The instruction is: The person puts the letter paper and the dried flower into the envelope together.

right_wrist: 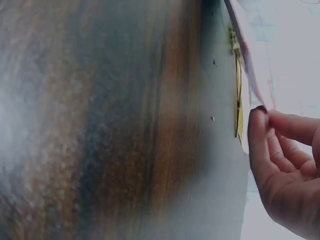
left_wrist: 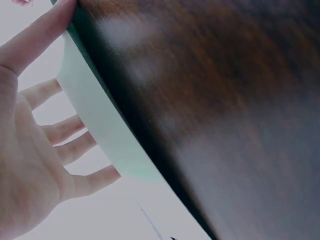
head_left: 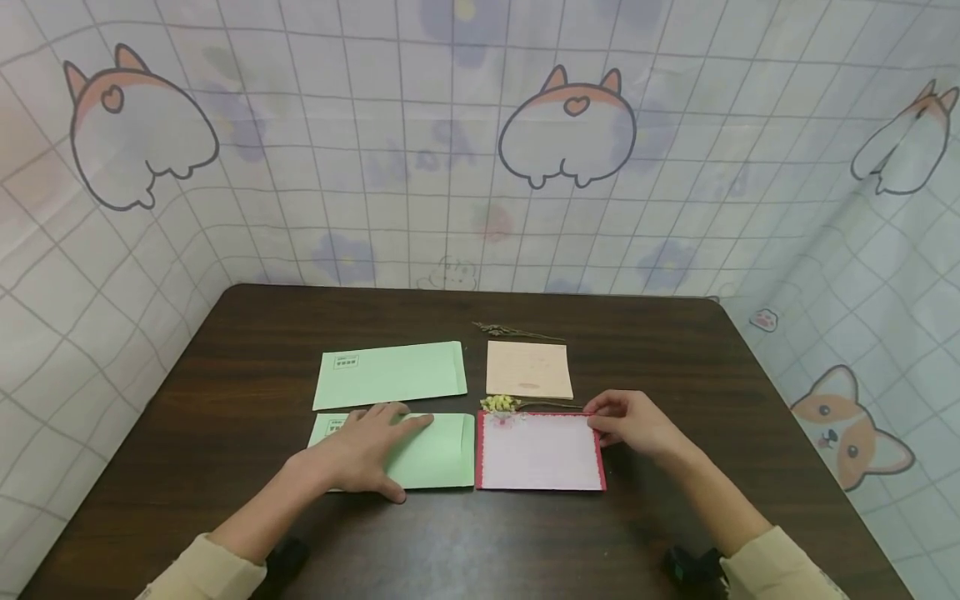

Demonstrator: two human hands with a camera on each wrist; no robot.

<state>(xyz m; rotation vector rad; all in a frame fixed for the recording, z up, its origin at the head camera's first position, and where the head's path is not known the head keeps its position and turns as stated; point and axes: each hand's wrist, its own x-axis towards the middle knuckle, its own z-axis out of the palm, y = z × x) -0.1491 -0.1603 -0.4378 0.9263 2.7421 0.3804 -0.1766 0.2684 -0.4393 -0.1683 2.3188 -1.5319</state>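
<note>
My left hand (head_left: 365, 450) rests on the near green envelope (head_left: 435, 462), its fingers spread fairly straight. In the left wrist view the thumb (left_wrist: 42, 32) meets the envelope's (left_wrist: 102, 110) near edge. To the right lies a white card with a red border (head_left: 542, 454) and a small floral print. Its upper right corner is pinched by my right hand (head_left: 637, 427), and the right wrist view shows the corner of the card (right_wrist: 252, 75) between thumb and finger. Just beyond the card lies a yellow dried flower sprig (head_left: 498, 403), its stem reaching toward the right fingers.
Farther back lie a second green envelope (head_left: 390, 375) and a beige square of paper (head_left: 528, 368). Behind the paper is a thin dried sprig (head_left: 517, 332). The dark wooden table (head_left: 480, 550) ends at a patterned cloth backdrop (head_left: 420, 167).
</note>
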